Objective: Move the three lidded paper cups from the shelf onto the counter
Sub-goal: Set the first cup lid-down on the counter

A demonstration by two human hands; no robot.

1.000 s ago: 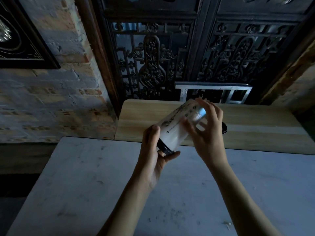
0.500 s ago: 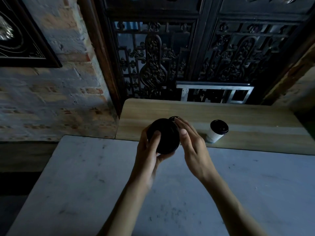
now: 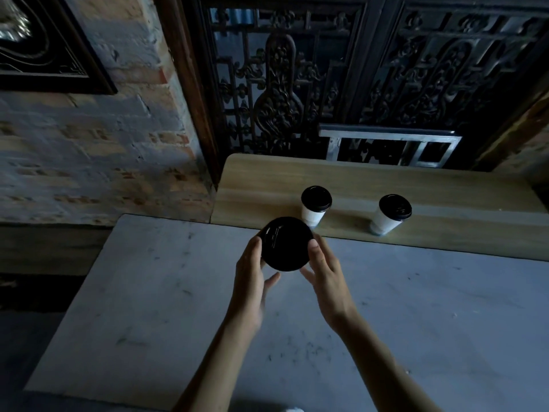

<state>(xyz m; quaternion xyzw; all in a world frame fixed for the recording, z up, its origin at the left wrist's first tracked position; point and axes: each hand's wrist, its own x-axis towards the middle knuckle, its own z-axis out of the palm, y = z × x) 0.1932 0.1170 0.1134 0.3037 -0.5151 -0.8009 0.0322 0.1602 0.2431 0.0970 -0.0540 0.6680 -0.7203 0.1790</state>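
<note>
A paper cup with a black lid (image 3: pixel 285 243) stands upright between both hands, over the far part of the grey counter (image 3: pixel 166 307); only its lid shows from above. My left hand (image 3: pixel 251 270) grips its left side and my right hand (image 3: pixel 325 270) touches its right side with fingers spread. Two more white cups with black lids stand on the wooden shelf (image 3: pixel 371 179) behind: one (image 3: pixel 315 205) just past the held cup, the other (image 3: pixel 390 214) to the right.
A brick wall (image 3: pixel 98 162) rises at the left with a dark framed picture (image 3: pixel 44 49). Behind the shelf stands a carved dark wooden screen (image 3: pixel 341 72) and a metal frame (image 3: pixel 389 144). The counter's left edge drops to a dark floor.
The cup, tilted on its side a second ago, was turned upright and lowered toward the counter. The second shelf cup, hidden before, has come into view.
</note>
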